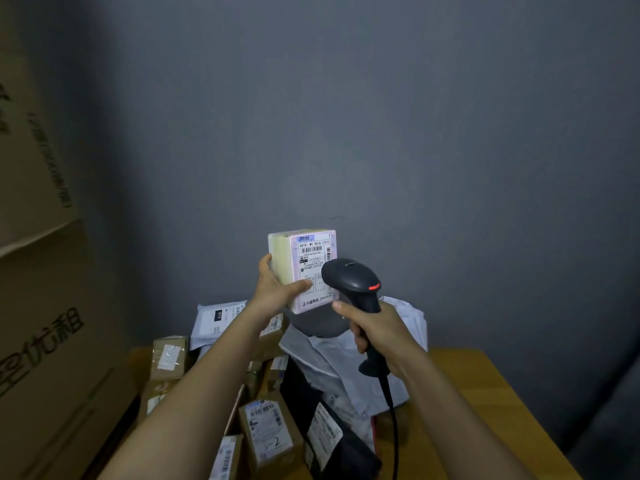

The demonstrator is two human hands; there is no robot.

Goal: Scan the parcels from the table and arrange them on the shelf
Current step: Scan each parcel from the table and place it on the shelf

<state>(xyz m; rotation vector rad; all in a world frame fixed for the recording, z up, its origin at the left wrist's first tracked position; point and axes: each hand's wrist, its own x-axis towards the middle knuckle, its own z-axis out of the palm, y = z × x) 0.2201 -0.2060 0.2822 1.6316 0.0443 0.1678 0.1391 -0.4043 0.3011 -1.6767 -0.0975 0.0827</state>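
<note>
My left hand point(277, 289) grips a small pale box parcel point(304, 258) from its left side and holds it up above the table, its white shipping label with barcodes facing me. My right hand point(377, 330) is wrapped round the handle of a black barcode scanner point(353, 282), whose head sits just in front of the label's lower right corner. The scanner's cable point(391, 407) hangs down toward the table. Below lies a pile of parcels point(270, 431) on a wooden table point(464, 382): brown boxes, grey and white mailer bags, and a black bag.
Large brown cardboard cartons point(45, 306) are stacked along the left side. A dark grey wall point(346, 116) stands directly behind the table. The table's right part shows bare wood. No shelf is in view.
</note>
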